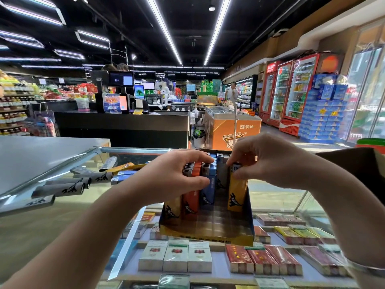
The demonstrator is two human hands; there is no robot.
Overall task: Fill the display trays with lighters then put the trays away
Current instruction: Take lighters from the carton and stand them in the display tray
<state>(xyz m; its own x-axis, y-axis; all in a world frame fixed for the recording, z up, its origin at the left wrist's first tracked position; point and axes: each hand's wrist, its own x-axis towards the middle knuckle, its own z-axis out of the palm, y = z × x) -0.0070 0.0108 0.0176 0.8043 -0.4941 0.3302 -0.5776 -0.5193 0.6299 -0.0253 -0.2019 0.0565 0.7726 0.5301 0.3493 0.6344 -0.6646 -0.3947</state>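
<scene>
the display tray point(208, 230), a dark cardboard box with a yellow front lip, stood at centre frame on the glass counter point(62, 205), its near half bare. inside it, at centre left, a row of upright lighters point(195, 192) in yellow, orange and blue stood side by side, touching one another, with further grey and blue lighters behind them. the left hand point(177, 176) entered from the lower left and rested over the tops of that row, its fingers curled down on the metal caps and its thumb pressed against the blue lighter's side, so the row was gripped between thumb and fingers. the right hand point(268, 161) entered from the right and pinched the top of a single yellow lighter point(236, 195) between thumb and forefinger; that lighter stood upright at the right side of the tray, apart from the row, with a gap between. the remaining right fingers were curled; whether they touched anything could not be told. at left of frame, loose lighters point(68, 187), mostly grey, lay flat on the glass, several overlapping. below the glass, in the lower frame, cigarette packs point(176, 259) lay in rows. a checkout counter point(125, 122) and red drink coolers point(291, 94) occupied the upper frame.
</scene>
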